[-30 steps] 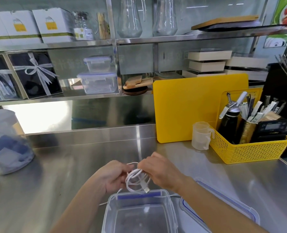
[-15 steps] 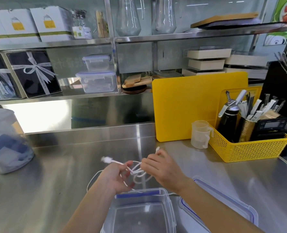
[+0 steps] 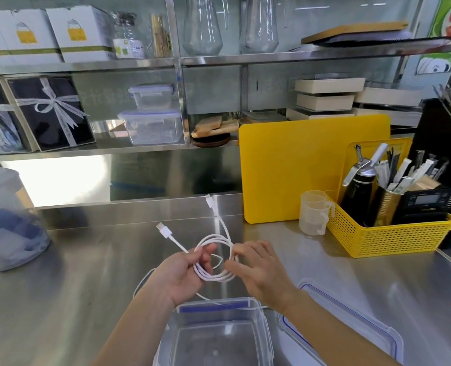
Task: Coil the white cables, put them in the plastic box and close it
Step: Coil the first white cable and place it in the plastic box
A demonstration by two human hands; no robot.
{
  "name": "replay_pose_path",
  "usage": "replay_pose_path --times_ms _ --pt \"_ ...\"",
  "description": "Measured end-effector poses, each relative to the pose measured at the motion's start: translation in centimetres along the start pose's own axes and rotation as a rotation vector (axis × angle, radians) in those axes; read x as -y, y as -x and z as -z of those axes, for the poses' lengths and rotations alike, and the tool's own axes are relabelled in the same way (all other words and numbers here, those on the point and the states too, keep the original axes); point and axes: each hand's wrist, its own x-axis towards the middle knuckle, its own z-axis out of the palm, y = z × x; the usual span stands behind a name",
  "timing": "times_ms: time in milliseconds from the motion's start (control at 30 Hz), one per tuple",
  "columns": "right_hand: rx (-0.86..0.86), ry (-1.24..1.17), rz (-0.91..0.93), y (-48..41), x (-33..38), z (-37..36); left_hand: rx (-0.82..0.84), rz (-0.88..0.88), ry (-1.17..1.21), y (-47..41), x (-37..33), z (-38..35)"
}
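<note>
Head view: half a second ago the white cable was a loose tangle between the hands. Now it is a round coil held up over the counter, USB plug and the small plug sticking up. Left hand pinches the coil's left side, fingers curled round the strands. Right hand has loosened, fingers spread, tips against the coil's right side. Clear plastic box sits at the counter's near edge just below the hands, open, cable not yet in it. A loose white strand crosses its far rim. Lid lies flat just right of the box. Yellow basket near the right edge holds a black bottle, utensils, a scale.
</note>
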Motion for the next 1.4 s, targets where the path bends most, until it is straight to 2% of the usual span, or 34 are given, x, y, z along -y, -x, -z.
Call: replay_pose_path --times_ms 67,167,233,300,367,467,533,667,767,833,900,1000,1033,1100,1233,1400 --pt "0.054 -0.146 -0.143 -0.1 0.2 0.1 -0.042 -0.124 -0.089 -0.1 0.4 -0.3" --pt "0.033 -0.321 -0.389 -0.4 1.0 0.4 -0.108 -0.242 -0.234 -0.3 1.1 -0.5" --pt "0.047 -0.296 -0.487 -0.9 1.7 0.2 -0.142 -0.286 -0.298 -0.1 1.8 -0.8" --pt "0.034 -0.173 -0.463 -1.3 2.5 -0.4 -0.157 -0.321 -0.325 0.3 2.6 -1.3" --pt "0.117 -0.184 -0.571 -1.8 3.1 -0.6 -0.144 -0.346 -0.386 0.5 3.2 -1.5" --pt "0.212 -0.249 -0.669 -1.8 2.8 -1.0 -0.159 -0.453 -0.649 0.5 3.7 -1.2" --pt "0.198 -0.380 -0.729 -2.0 2.4 -0.8 -0.197 -0.552 -0.846 0.5 3.6 -0.9" --pt "0.240 -0.740 -0.934 -2.7 1.8 0.0 -0.158 -0.643 -0.969 0.1 3.6 -0.4" --pt "0.250 -0.837 -0.986 -2.8 1.7 0.2 -0.163 -0.680 -1.078 -0.4 3.6 -0.2" --pt "0.296 -0.703 -0.941 -2.8 1.9 0.3 -0.173 -0.649 -1.077 -0.6 3.6 -0.2" --pt "0.296 -0.441 -0.811 -2.5 2.2 0.6 -0.156 -0.607 -1.042 -0.4 3.4 -0.3" --pt "0.106 -0.036 -0.411 -1.8 2.1 0.3 0.011 -0.487 -0.909 0.3 2.8 -0.6" --pt "0.050 0.033 -0.301 -1.4 1.9 0.2 0.054 -0.455 -0.868 0.6 2.5 -0.7" --pt "-0.036 0.089 -0.219 -0.8 1.3 -0.4 0.086 -0.373 -0.783 0.9 2.2 -0.7" --pt "-0.072 -0.135 -0.284 -0.2 1.0 -0.4 0.142 -0.156 -0.565 1.2 1.9 -0.9" --pt "-0.005 -0.490 -0.712 -0.7 1.8 0.1 0.094 -0.132 -0.652 0.6 2.3 -0.6"
